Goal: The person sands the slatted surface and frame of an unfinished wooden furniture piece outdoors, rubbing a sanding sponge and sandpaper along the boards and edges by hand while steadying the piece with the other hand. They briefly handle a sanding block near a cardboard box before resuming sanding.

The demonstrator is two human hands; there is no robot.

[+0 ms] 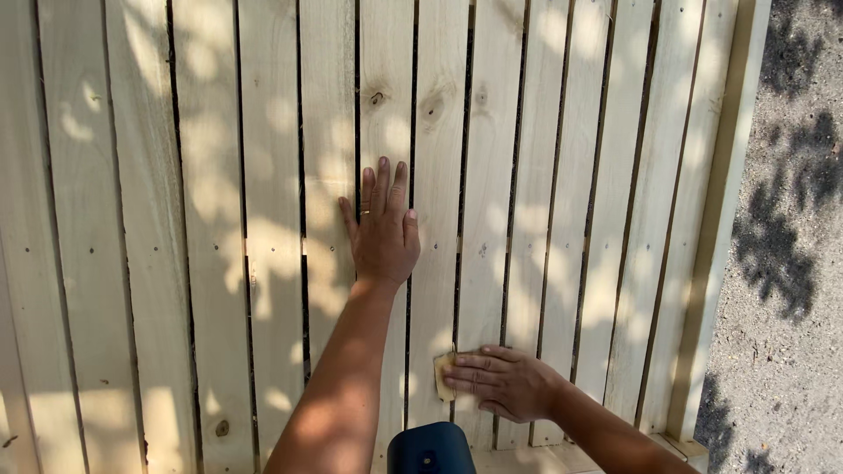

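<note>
We look down at a pale slatted wooden panel (219,219) dappled with leaf shadow. Our left hand (384,230) lies flat and open on the boards, fingers together, holding nothing, bracing. Below and to its right, our right hand (502,383) presses a small tan sanding pad (443,376) against a slat with flattened fingers. Sanding seems under way; the next stroke likely calls for steady pressure along the grain. A dark rounded object (430,449) sits just below both hands. Gravel (781,263) lies far right.
</note>
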